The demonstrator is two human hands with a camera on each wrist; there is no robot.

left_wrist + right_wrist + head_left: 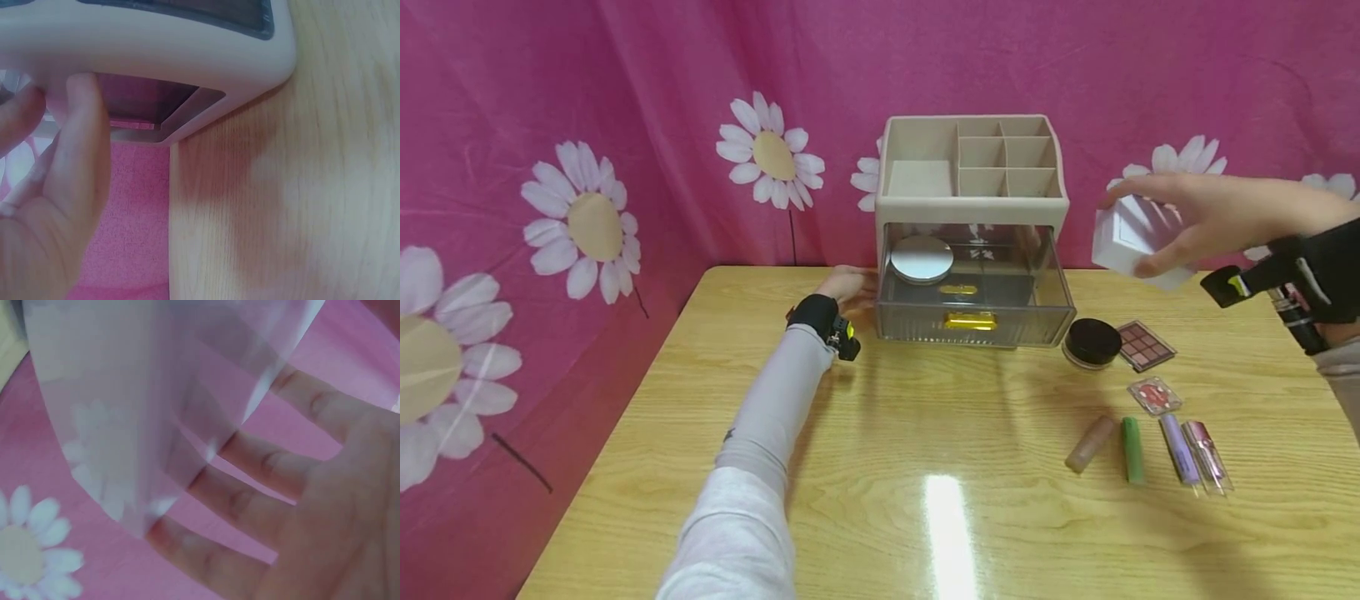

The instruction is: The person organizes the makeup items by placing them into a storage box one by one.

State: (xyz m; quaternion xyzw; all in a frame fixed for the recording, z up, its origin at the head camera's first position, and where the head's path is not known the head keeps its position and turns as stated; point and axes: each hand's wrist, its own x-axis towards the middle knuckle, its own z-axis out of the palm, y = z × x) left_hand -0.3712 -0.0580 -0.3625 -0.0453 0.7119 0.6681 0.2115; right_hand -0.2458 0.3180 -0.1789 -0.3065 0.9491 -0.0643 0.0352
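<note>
Your right hand (1213,208) pinches the white box (1127,237) between thumb and fingers, at three o'clock from the organizer (973,210). Your left hand (847,286), fingers extended, touches the organizer's nine o'clock side.

Makeup (1146,345) and an organizer (973,210) suggest a dressing table (865,433).

The left arm (760,450), sleeved in pale grey fabric (737,500), stretches forward, the bare left grip (847,285) relaxed; the right arm (1347,368) is raised, the bare right grip (1195,212) clasping, thumb (1175,250) opposing bent fingers (244,500).
</note>
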